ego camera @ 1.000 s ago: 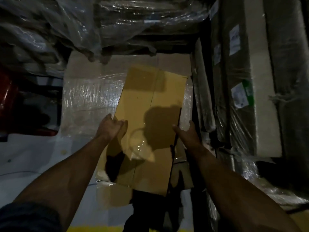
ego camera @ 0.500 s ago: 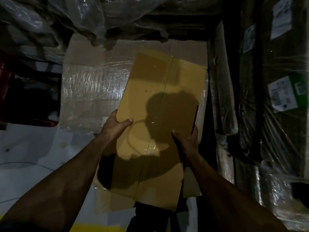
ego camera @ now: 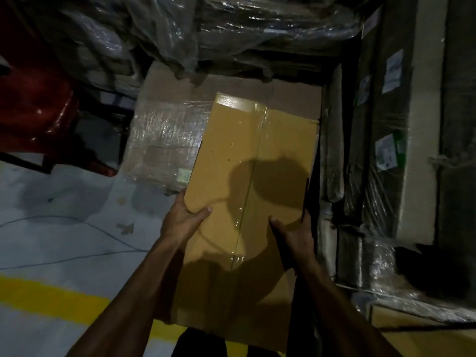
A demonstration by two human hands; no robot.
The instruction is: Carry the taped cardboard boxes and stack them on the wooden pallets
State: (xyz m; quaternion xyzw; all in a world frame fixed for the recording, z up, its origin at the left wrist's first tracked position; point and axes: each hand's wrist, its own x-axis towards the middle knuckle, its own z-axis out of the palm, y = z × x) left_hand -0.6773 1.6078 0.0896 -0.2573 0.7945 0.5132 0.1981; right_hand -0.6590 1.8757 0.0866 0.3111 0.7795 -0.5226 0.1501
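A mass of dark goods under crumpled clear plastic sheeting fills the far side of the scene. Tall cardboard-and-dark stacks bound in stretch film stand along the right, carrying several small white and green labels; their print is too blurred to read. The pale grey floor spreads over the near left, crossed by a yellow painted stripe and thin dark lines. A glossy red machine body sits at the far left, partly in shadow.

In the middle, a large cardboard box wrapped in clear stretch film rests on the floor; a small pale sticker on its near edge cannot be read. In front of it, and overlapping it in the view, is the yellowish-brown cardboard box sealed with clear tape, held up in the air between the wrapped box and the right-hand stacks. The tape runs lengthways down its top face and across the far edge. No writing shows on it, and shadows fall over its near half.

The left hand grasps the box's left side, thumb lying on the top face, fingers hidden underneath. The right hand grasps the right side, thumb on top and fingers wrapped round the edge.
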